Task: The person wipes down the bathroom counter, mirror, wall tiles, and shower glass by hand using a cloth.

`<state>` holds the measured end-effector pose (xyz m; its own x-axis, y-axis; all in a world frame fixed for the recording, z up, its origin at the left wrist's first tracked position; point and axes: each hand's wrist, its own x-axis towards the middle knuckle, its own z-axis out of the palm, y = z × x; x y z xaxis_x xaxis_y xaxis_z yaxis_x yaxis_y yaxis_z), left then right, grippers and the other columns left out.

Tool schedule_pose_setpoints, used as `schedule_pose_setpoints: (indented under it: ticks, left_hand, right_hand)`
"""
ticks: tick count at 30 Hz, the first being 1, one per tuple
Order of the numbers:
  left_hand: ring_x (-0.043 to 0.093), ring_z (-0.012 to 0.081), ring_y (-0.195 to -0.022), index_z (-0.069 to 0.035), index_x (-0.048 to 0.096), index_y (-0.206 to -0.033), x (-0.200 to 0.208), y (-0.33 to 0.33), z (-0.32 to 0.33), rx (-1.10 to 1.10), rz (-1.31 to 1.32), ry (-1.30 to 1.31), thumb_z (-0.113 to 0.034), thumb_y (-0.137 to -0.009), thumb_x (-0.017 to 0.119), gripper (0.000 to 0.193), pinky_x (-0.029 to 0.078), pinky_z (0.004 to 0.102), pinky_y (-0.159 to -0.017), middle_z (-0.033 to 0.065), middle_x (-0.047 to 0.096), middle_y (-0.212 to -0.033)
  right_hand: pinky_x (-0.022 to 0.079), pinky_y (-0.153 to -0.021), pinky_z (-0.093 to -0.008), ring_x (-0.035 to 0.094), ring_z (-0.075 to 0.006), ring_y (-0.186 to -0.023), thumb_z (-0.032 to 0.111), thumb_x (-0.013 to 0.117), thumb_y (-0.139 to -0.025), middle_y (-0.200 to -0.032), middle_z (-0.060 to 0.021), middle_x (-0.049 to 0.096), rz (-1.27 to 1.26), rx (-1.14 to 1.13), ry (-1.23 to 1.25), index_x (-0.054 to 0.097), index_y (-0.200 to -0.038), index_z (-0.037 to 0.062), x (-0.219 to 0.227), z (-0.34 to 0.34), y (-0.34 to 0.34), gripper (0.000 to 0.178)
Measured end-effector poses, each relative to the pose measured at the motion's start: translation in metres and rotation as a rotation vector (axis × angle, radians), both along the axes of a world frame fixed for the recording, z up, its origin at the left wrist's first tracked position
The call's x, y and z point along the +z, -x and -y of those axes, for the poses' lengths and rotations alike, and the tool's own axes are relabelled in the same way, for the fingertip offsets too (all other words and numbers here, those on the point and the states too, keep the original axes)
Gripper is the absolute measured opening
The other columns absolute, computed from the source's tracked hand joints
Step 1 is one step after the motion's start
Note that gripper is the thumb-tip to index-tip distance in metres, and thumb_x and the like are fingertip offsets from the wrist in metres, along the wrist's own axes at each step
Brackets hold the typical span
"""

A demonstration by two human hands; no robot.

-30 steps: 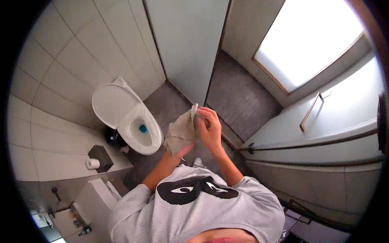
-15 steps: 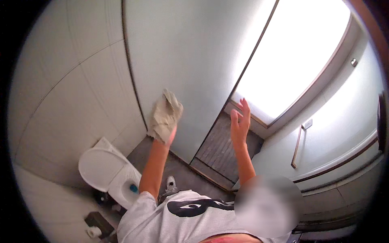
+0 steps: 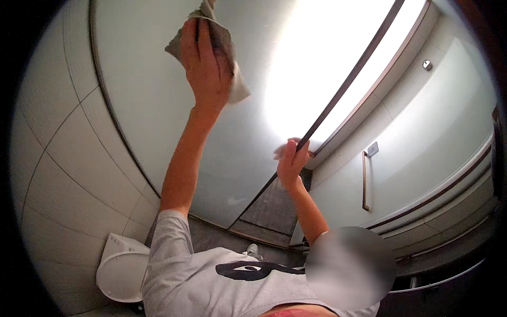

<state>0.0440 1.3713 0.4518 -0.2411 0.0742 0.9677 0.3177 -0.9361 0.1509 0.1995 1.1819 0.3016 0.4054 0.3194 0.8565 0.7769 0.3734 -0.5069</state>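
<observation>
A beige-grey cloth (image 3: pixel 238 89) lies under my left hand (image 3: pixel 206 76), which is raised high with the arm stretched out. My fingers press the cloth against a large frosted glass panel (image 3: pixel 142 79). Lower and to the right, my right hand (image 3: pixel 292 166) grips the panel's dark vertical edge (image 3: pixel 343 91). Its thumb is on the near side, and the other fingers show blurred through the glass behind.
A white toilet (image 3: pixel 122 274) with its lid up stands at lower left, beside a tiled wall (image 3: pixel 79 174). To the right is another glass door with a bar handle (image 3: pixel 365 182). Bright light comes through the opening beyond the panel's edge. My shoe (image 3: pixel 252 249) is on the dark floor.
My left hand has carried the cloth up the glass panel. My right hand, open before, has moved slightly left and closed round the panel's edge. The view has shifted, too.
</observation>
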Motion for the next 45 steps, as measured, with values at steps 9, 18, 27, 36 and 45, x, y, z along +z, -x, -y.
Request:
schedule_pose_setpoints:
  ticks: [9, 18, 27, 36, 45]
  left_hand:
    - [0.035, 0.0306, -0.136, -0.014, 0.049, -0.136, -0.053, -0.058, 0.094, 0.007, -0.542, -0.361, -0.047, -0.084, 0.054, 0.062, 0.020, 0.0555, -0.113, 0.0133, 0.039, -0.146]
    - [0.043, 0.0376, -0.126, 0.008, 0.041, -0.135, 0.128, 0.048, -0.032, 0.669, -0.272, -0.051, -0.020, -0.074, 0.070, 0.074, 0.032, 0.0532, -0.106, 0.0280, 0.043, -0.136]
    - [0.040, 0.0217, -0.133, -0.023, 0.046, -0.138, 0.086, -0.031, 0.055, 0.109, -0.668, -0.706, -0.039, -0.085, 0.058, 0.057, 0.019, 0.0548, -0.115, 0.0001, 0.047, -0.140]
    - [0.062, 0.0172, -0.074, -0.008, 0.065, -0.100, 0.181, 0.027, -0.014, 0.180, -0.787, -0.307, -0.019, -0.085, 0.062, 0.019, 0.051, 0.0353, -0.065, 0.0046, 0.066, -0.086]
    - [0.051, 0.0231, -0.120, -0.012, 0.052, -0.131, 0.221, 0.004, 0.027, 0.377, -0.468, -0.763, -0.025, -0.081, 0.072, 0.055, 0.032, 0.0445, -0.109, 0.0105, 0.056, -0.128]
  right_hand:
    - [0.044, -0.046, -0.0308, 0.055, -0.0155, -0.048, 0.023, 0.051, -0.098, -0.060, -0.0073, 0.057, 0.245, -0.091, -0.264, 0.054, -0.099, -0.0015, 0.001, -0.011, -0.004, 0.024]
    - [0.043, -0.043, -0.0249, 0.055, -0.0135, -0.044, 0.030, 0.032, -0.104, -0.055, -0.0069, 0.059, -0.016, 0.083, -0.062, 0.051, -0.098, -0.0007, -0.017, -0.011, -0.005, 0.037]
    - [0.043, -0.041, -0.0256, 0.055, -0.0129, -0.043, 0.039, 0.036, -0.103, -0.053, -0.0046, 0.056, -0.207, 0.102, -0.058, 0.049, -0.095, 0.0010, -0.025, -0.006, -0.005, 0.041]
    - [0.042, -0.041, -0.0264, 0.052, -0.0117, -0.042, 0.038, 0.040, -0.102, -0.051, -0.0027, 0.051, -0.226, 0.042, -0.118, 0.053, -0.087, 0.0011, -0.017, -0.014, 0.006, 0.042]
    - [0.041, -0.041, -0.0257, 0.053, -0.0102, -0.043, 0.025, 0.041, -0.103, -0.052, -0.0034, 0.053, -0.242, 0.091, -0.152, 0.058, -0.088, -0.0022, -0.017, -0.013, 0.009, 0.035]
